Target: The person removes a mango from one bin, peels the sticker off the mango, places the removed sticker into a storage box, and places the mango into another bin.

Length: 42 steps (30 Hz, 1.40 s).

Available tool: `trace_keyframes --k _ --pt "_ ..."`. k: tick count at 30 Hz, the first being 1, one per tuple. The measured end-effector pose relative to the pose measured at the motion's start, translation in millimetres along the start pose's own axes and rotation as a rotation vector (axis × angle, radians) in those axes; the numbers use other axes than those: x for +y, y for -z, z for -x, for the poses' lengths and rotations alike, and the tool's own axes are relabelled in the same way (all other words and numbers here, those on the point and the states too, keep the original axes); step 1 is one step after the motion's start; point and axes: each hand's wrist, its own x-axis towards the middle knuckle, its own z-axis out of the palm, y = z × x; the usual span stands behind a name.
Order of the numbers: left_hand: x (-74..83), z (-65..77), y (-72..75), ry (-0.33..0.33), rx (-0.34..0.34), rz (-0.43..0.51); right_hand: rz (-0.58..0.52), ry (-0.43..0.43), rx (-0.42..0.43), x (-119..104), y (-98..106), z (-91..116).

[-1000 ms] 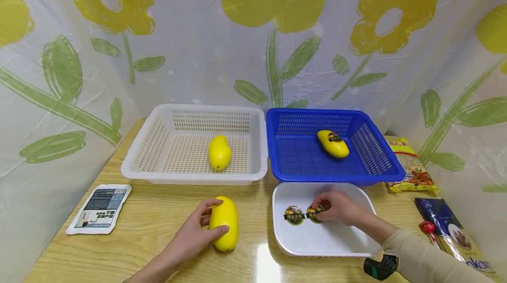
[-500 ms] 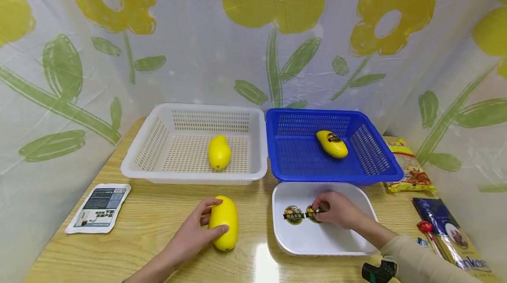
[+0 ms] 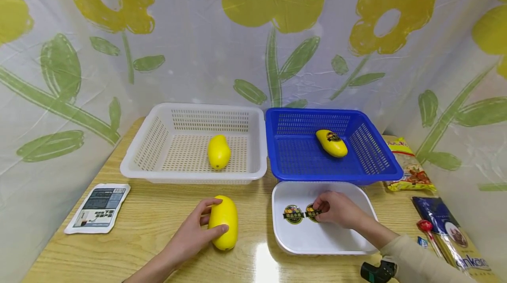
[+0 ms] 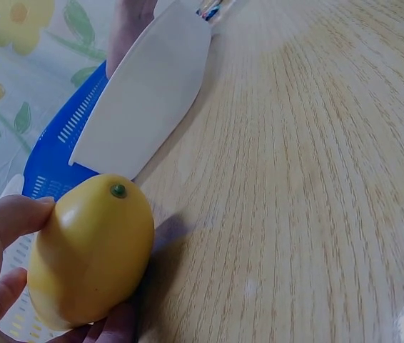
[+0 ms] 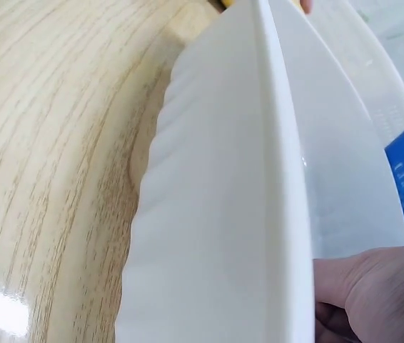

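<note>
My left hand [image 3: 194, 232] grips a yellow mango [image 3: 223, 223] on the table, thumb on its near side and fingers behind it. In the left wrist view the mango's green stem spot [image 4: 118, 191] points away from the palm. My right hand [image 3: 336, 210] reaches into a shallow white plastic tray [image 3: 328, 245], its fingertips pinching at the right edge of a round black and gold fruit sticker [image 3: 310, 213]. Beside it lies a matching sticker [image 3: 293, 214]. In the right wrist view the tray's wall [image 5: 216, 179] hides the fingertips and both stickers.
Behind stand a white basket [image 3: 132, 159] with another mango [image 3: 219, 152] and a blue basket [image 3: 293, 155] with a labelled mango [image 3: 332, 143]. A white pouch [image 3: 98, 209] lies left. On the right are a yellow food bag [image 3: 409, 166], a dark blue package [image 3: 435, 217] and a red spoon [image 3: 425, 226].
Both hands stay almost in place, the left on the mango and the right at the sticker. The right sleeve has shifted slightly, uncovering a small blue packet near the spoon.
</note>
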Motion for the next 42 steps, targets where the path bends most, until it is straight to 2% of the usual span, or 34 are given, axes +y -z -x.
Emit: trace_keyframes --k 15,28,32,38,42 --pt "-0.5 1.5 0.1 0.017 -0.018 0.007 -0.001 -0.019 -0.055 2.4 2.3 -0.7" --pt "-0.6 0.8 -0.7 0.018 -0.024 -0.008 -0.095 -0.02 -0.139 9.8 10.5 6.0" --pt "-0.9 0.1 -0.5 0.021 -0.014 -0.014 -0.163 -0.044 -0.169 10.1 20.3 6.5" --pt "0.2 -0.6 0.0 0.019 -0.008 -0.006 -0.346 -0.095 -0.208 -1.8 48.7 4.8" --pt "0.9 0.0 -0.9 0.02 -0.001 0.004 -0.329 -0.057 -0.251 -18.3 61.6 6.0"
